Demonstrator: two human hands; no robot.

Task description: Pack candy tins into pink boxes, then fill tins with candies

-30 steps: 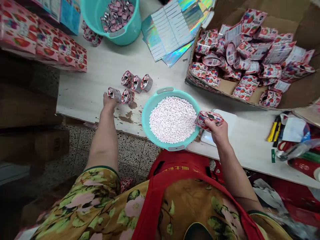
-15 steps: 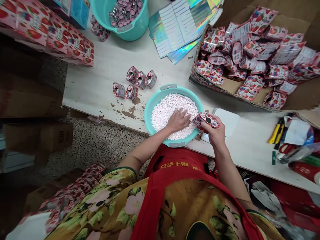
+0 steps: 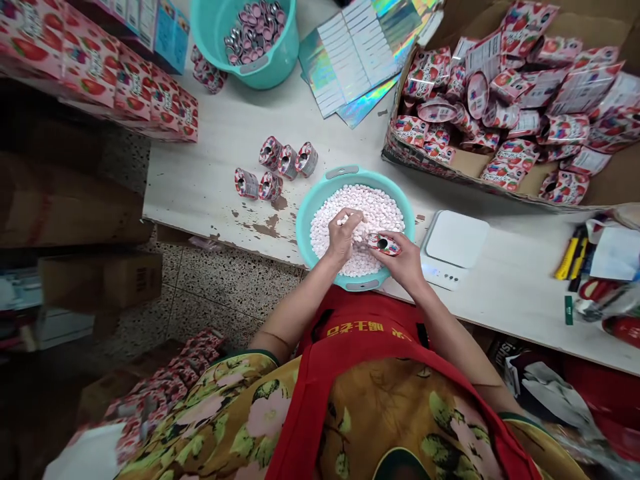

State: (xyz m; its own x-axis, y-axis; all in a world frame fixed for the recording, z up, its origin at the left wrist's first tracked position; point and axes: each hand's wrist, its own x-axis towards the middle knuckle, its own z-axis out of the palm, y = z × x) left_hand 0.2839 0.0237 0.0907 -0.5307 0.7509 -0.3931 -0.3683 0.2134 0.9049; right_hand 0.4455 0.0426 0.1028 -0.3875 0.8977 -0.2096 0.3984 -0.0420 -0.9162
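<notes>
Small pale pink candies (image 3: 325, 227) fill much of a turquoise basin (image 3: 303, 230) at the table's front edge. Over them, my left hand (image 3: 344, 233) is closed around a handful of the candies, some showing between its fingers. My right hand (image 3: 404, 257) grips a strawberry-printed container (image 3: 384, 244) with a dark round opening in its top, held tilted above the basin close to my left hand. Several similar printed containers (image 3: 287, 162) stand in a group on the table to the left, their openings showing.
A white digital scale (image 3: 457, 239) lies right of the basin. Behind stand a cardboard box (image 3: 425, 157) of printed containers, holographic sheets (image 3: 345, 57) and a turquoise bucket (image 3: 273, 75) of small metallic pink caps. Strawberry-printed boxes (image 3: 133, 83) line the left; cutter knives (image 3: 573, 257) lie at right.
My left hand has gone from lying spread on the candies to closing around some. The right hand has brought the container left, from beside the scale to over the basin.
</notes>
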